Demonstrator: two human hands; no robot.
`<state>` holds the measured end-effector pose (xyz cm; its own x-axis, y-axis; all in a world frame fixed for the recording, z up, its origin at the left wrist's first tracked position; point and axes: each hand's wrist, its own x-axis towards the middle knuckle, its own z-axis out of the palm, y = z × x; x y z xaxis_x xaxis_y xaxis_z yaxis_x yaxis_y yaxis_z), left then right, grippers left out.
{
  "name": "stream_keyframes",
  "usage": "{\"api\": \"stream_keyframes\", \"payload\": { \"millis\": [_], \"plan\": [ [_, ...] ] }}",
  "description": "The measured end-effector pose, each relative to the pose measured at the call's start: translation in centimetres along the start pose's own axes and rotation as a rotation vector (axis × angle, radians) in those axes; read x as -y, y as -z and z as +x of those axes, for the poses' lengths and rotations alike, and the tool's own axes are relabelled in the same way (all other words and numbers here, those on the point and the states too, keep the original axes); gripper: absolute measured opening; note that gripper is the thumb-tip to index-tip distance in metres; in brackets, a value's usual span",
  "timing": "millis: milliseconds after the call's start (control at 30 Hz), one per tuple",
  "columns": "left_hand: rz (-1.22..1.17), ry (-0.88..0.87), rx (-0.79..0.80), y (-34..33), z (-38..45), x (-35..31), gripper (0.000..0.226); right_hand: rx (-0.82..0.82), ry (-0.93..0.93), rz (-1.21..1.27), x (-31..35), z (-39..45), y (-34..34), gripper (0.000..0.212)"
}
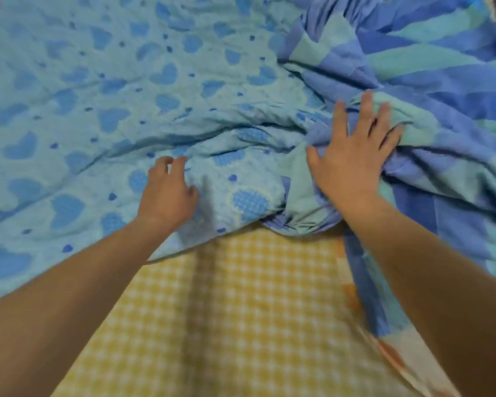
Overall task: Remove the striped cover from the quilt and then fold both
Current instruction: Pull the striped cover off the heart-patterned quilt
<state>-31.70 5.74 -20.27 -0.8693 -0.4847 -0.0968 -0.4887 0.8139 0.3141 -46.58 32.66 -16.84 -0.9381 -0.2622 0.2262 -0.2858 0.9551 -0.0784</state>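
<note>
A pale blue quilt (103, 110) printed with hearts spreads across the left, meeting the bunched striped cover (430, 81) on the right, both lying over a yellow checked sheet (226, 310). The right hand (353, 156) presses flat, fingers spread, on the cover's gathered edge. The left hand (166, 193) rests on the quilt's near edge with fingers curled, though I cannot tell if it grasps the fabric.

A bed fills the view, covered by a yellow-and-white checked sheet (241, 310) with a pale patch of orange print (396, 356) along its right edge. The light is soft and even.
</note>
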Motion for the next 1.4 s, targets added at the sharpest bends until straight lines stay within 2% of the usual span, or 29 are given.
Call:
{"api": "stream_keyframes", "payload": {
  "millis": [67, 133, 233, 300, 333, 433, 533, 600, 667, 733, 767, 833, 933, 1033, 1133, 1200, 1233, 1300, 1400],
  "plan": [
    [0.088, -0.041, 0.027, -0.5, 4.2, 0.8, 0.074, 0.096, 0.075, -0.159, -0.8, 1.8, -1.8, 0.088],
    [0.170, -0.076, 0.026, -1.5, 7.3, 0.9, 0.081, 0.228, 0.029, -0.310, -3.2, 2.3, -3.3, 0.087],
    [0.196, -0.056, -0.031, -2.4, 9.9, 0.0, 0.092, 0.352, -0.194, -0.377, -6.7, 1.7, -3.3, 0.065],
    [0.278, -0.026, -0.037, -2.0, 10.8, -0.7, 0.095, 0.362, -0.222, -0.325, -7.4, 0.1, -2.3, 0.051],
    [0.311, -0.047, -0.026, -1.4, 10.9, -1.0, 0.087, 0.343, -0.202, -0.298, -7.6, -1.3, -1.6, 0.050],
    [0.245, -0.151, 0.030, 1.0, 9.1, -2.2, 0.044, 0.252, -0.113, -0.255, -8.8, -7.2, -0.2, 0.055],
    [0.142, -0.195, 0.086, 4.8, 2.1, -2.8, 0.025, 0.139, -0.089, -0.193, -10.7, -10.9, 2.7, 0.059],
    [0.024, -0.160, 0.265, 7.9, -5.0, -3.0, 0.038, 0.105, -0.113, -0.128, -11.9, -11.9, 5.6, 0.062],
    [-0.167, -0.142, 0.526, 9.4, -13.1, -3.5, 0.039, 0.125, -0.134, -0.066, -13.3, -13.0, 8.1, 0.065],
    [-0.292, -0.156, 0.772, 8.3, -21.0, -5.1, 0.044, 0.158, -0.160, -0.058, -14.8, -15.2, 9.1, 0.068],
    [-0.268, -0.186, 0.843, 6.7, -24.8, -6.3, 0.050, 0.197, -0.167, -0.072, -15.5, -16.7, 8.8, 0.068],
    [-0.101, -0.248, 0.879, 1.7, -31.0, -8.0, 0.055, 0.357, -0.200, -0.085, -16.8, -20.0, 7.6, 0.074],
    [0.153, -0.176, 0.809, -5.0, -35.6, -8.9, 0.064, 0.628, -0.233, -0.039, -18.5, -23.6, 6.5, 0.087],
    [0.266, -0.033, 0.756, -7.3, -36.6, -10.0, 0.063, 0.674, -0.231, 0.083, -19.6, -24.5, 6.7, 0.082],
    [0.331, -0.011, 0.675, -7.5, -37.7, -12.5, 0.066, 0.604, -0.272, 0.246, -20.9, -24.6, 8.1, 0.055],
    [0.361, -0.089, 0.516, -7.5, -37.3, -14.8, 0.074, 0.494, -0.332, 0.334, -21.1, -24.5, 9.1, 0.038],
    [0.304, -0.135, 0.412, -7.6, -36.8, -16.2, 0.081, 0.455, -0.353, 0.375, -20.8, -24.4, 9.3, 0.032],
    [0.146, -0.245, 0.243, -8.4, -35.0, -19.5, 0.096, 0.399, -0.402, 0.467, -19.6, -24.3, 8.9, 0.031],
    [0.090, -0.389, 0.117, -10.5, -29.6, -23.9, 0.101, 0.302, -0.509, 0.545, -17.3, -23.1, 7.2, 0.053]
  ]
}}
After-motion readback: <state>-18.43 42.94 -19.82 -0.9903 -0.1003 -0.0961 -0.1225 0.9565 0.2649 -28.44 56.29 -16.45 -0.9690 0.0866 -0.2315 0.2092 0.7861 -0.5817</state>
